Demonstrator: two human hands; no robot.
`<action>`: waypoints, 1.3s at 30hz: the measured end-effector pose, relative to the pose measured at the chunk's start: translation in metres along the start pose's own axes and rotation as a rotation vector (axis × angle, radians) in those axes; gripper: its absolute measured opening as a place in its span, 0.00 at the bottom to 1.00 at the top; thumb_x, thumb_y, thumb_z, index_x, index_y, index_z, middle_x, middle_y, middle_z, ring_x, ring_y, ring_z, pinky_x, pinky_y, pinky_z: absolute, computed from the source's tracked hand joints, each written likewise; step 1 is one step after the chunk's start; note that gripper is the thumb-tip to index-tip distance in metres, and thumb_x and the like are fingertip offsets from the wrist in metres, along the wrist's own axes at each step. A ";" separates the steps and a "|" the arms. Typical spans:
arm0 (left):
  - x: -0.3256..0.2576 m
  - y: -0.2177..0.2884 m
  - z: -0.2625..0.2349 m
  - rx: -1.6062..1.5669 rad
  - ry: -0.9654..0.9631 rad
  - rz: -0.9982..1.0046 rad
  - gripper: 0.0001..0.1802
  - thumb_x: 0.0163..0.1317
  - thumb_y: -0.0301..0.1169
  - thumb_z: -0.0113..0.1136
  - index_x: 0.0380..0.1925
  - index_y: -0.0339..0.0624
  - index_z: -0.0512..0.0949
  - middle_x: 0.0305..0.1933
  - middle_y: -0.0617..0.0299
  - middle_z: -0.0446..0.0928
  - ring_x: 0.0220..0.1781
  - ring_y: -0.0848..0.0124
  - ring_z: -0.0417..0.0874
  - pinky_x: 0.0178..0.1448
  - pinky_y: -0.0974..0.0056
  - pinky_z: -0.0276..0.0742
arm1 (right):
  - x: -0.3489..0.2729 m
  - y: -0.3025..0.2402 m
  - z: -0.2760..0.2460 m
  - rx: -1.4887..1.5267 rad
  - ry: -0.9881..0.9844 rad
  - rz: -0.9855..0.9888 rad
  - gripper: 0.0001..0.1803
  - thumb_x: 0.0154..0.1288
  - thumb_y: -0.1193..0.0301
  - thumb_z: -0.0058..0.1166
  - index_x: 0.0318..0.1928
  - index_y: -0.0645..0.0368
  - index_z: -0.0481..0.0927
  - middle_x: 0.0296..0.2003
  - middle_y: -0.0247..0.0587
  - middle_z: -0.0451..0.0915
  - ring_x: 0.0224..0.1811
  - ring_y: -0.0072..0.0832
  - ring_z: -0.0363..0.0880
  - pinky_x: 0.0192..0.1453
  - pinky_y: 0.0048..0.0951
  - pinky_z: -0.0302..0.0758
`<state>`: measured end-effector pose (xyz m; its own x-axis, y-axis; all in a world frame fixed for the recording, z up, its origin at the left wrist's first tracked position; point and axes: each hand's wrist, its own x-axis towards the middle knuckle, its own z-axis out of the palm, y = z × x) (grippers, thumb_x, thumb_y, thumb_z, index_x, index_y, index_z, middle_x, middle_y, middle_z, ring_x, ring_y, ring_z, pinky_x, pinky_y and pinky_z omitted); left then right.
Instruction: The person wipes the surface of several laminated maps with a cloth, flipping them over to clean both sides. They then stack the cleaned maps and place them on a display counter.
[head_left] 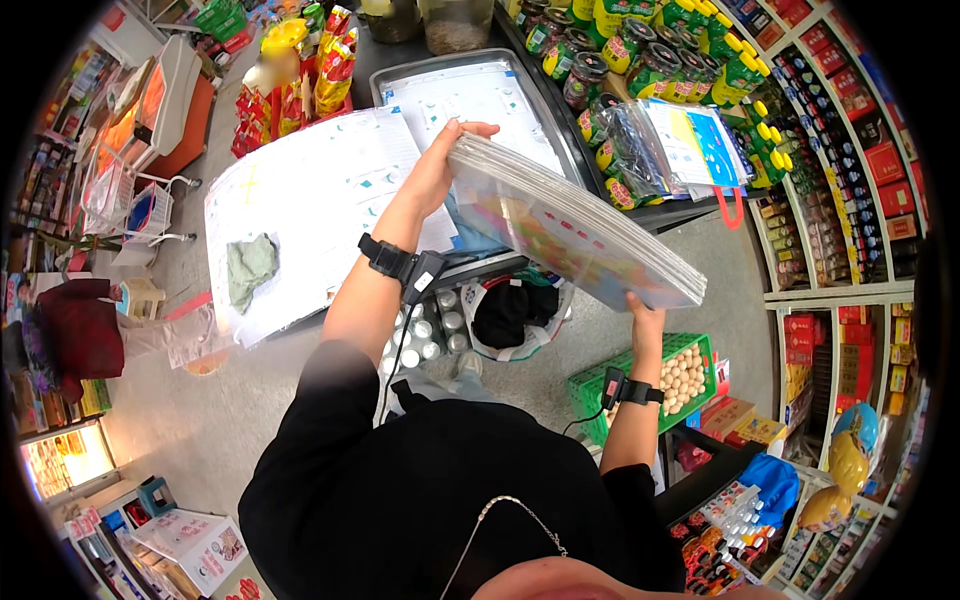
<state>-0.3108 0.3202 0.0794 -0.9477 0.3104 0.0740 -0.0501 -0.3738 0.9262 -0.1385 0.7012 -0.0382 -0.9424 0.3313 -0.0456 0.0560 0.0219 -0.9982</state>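
Note:
Both my hands hold a thick stack of flat printed sheets with pale layered edges, tilted above the counter's front edge. My left hand grips its upper left corner, the fingers wrapped over the edge. My right hand pinches the lower right end from beneath. Behind the stack, large white printed sheets cover the counter's left part. More paper lies in a metal tray. A crumpled grey-green cloth rests on the white sheets. The stack hides part of the tray and counter.
Jars with green labels and a clear-bagged packet stand at the back right. Below are a green crate of eggs, a bag with dark cloth and white-capped bottles. Shelves line the right side.

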 end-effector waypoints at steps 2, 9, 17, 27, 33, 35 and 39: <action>-0.001 -0.005 -0.002 -0.098 -0.034 0.032 0.33 0.71 0.55 0.29 0.59 0.39 0.67 0.63 0.53 0.69 0.65 0.66 0.65 0.69 0.60 0.56 | 0.000 0.001 -0.001 0.045 -0.003 -0.010 0.25 0.51 0.67 0.68 0.47 0.65 0.74 0.45 0.41 0.76 0.48 0.30 0.72 0.55 0.31 0.68; -0.020 -0.086 -0.038 0.316 -0.099 -0.032 0.39 0.61 0.43 0.58 0.67 0.39 0.55 0.68 0.57 0.59 0.70 0.67 0.58 0.70 0.62 0.54 | -0.006 -0.002 -0.003 0.016 -0.030 0.054 0.26 0.53 0.74 0.64 0.53 0.68 0.73 0.51 0.42 0.75 0.53 0.30 0.71 0.60 0.31 0.66; -0.010 -0.102 -0.027 0.672 0.095 0.168 0.35 0.49 0.33 0.69 0.56 0.35 0.66 0.49 0.47 0.76 0.53 0.57 0.76 0.57 0.59 0.69 | -0.009 0.001 0.001 0.023 0.031 -0.099 0.29 0.55 0.77 0.61 0.58 0.69 0.69 0.54 0.43 0.73 0.55 0.30 0.69 0.62 0.30 0.63; -0.094 0.004 0.034 0.687 0.139 0.286 0.41 0.47 0.54 0.68 0.48 0.29 0.68 0.45 0.40 0.76 0.49 0.50 0.78 0.51 0.57 0.72 | -0.039 -0.108 -0.054 -0.032 -0.010 -0.245 0.34 0.54 0.65 0.66 0.57 0.69 0.67 0.50 0.46 0.74 0.51 0.32 0.74 0.57 0.34 0.69; -0.197 0.035 -0.011 0.657 0.429 0.110 0.38 0.49 0.53 0.67 0.47 0.29 0.70 0.45 0.40 0.77 0.48 0.52 0.79 0.51 0.57 0.73 | -0.066 -0.099 0.013 0.032 -0.186 -0.062 0.35 0.56 0.65 0.64 0.59 0.68 0.65 0.51 0.45 0.74 0.51 0.33 0.74 0.58 0.34 0.69; -0.240 0.035 -0.045 0.658 0.536 0.099 0.38 0.50 0.53 0.66 0.48 0.28 0.70 0.43 0.43 0.78 0.46 0.55 0.81 0.50 0.58 0.74 | -0.077 -0.102 0.061 0.036 -0.279 0.013 0.33 0.57 0.66 0.63 0.59 0.68 0.65 0.51 0.44 0.74 0.51 0.31 0.74 0.57 0.33 0.70; -0.345 0.052 -0.107 0.617 0.792 -0.001 0.39 0.50 0.54 0.66 0.47 0.27 0.71 0.42 0.44 0.79 0.45 0.58 0.81 0.50 0.59 0.75 | -0.109 -0.115 0.172 -0.002 -0.529 0.064 0.33 0.58 0.67 0.63 0.60 0.69 0.65 0.51 0.44 0.74 0.51 0.31 0.73 0.57 0.32 0.69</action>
<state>-0.0202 0.1006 0.0623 -0.8955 -0.4447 0.0138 -0.0914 0.2144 0.9725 -0.0991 0.5009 0.0753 -0.9746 -0.1885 -0.1209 0.1194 0.0189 -0.9927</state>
